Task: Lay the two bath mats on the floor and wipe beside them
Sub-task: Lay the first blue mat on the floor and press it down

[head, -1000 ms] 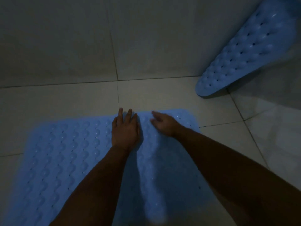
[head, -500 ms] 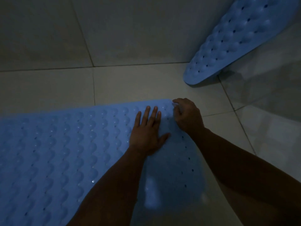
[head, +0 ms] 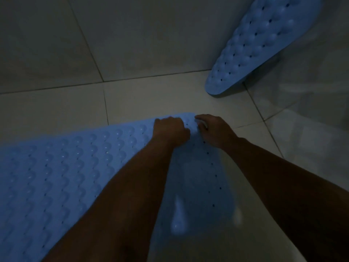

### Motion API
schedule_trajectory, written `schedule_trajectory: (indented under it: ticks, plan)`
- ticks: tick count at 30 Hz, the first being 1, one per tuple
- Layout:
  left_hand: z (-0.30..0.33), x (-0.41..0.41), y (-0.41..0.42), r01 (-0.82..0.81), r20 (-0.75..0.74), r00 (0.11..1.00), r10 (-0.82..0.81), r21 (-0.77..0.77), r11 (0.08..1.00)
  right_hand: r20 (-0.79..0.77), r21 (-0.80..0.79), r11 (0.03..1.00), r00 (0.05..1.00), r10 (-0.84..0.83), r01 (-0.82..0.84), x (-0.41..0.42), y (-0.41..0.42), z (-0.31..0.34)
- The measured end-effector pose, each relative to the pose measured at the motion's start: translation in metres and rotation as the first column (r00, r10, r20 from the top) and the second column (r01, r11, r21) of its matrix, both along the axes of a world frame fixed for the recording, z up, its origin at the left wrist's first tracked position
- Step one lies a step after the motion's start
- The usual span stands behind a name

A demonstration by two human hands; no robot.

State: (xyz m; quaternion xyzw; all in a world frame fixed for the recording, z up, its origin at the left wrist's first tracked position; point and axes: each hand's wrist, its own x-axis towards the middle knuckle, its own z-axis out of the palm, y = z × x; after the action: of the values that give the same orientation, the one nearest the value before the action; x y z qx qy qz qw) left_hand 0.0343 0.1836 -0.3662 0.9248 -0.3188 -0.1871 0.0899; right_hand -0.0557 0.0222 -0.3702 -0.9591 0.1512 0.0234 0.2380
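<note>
Near bath mat (head: 66,176) flat on the floor (head: 151,99), long axis running left from both hands; left hand (head: 171,132) on its far edge, fingers curled, seemingly gripping the rim; right hand (head: 215,129) just beside at the far right corner, fingers pinching it; second mat (head: 264,44) leans on the wall, well apart, nearer the right hand

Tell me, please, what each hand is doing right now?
Left hand: fingers curled, gripping the far edge of the blue bath mat.
Right hand: fingers curled, pinching the same mat's corner.
</note>
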Motion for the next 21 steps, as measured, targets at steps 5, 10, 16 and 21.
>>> schedule_trajectory:
  ticks: [5,10,16,21]
  plan:
    - [0.011,-0.004,0.024,-0.025,0.019,0.999,0.027,-0.088,0.996,-0.287,-0.097,0.993,0.957,0.042,-0.073,-0.021,0.041,-0.025]
    - [-0.023,-0.026,0.054,-0.047,0.147,0.986,0.078,-0.207,0.977,-0.125,-0.267,0.964,0.992,-0.021,-0.013,-0.039,0.068,-0.054]
    - [-0.048,-0.025,0.072,-0.091,0.220,0.965,0.146,-0.241,0.966,-0.050,-0.346,0.938,0.998,-0.036,0.017,-0.043,0.068,-0.068]
    - [-0.044,-0.020,0.081,-0.115,0.202,0.965,0.168,-0.250,0.961,-0.161,-0.236,0.972,0.986,-0.046,0.007,-0.036,0.065,-0.060]
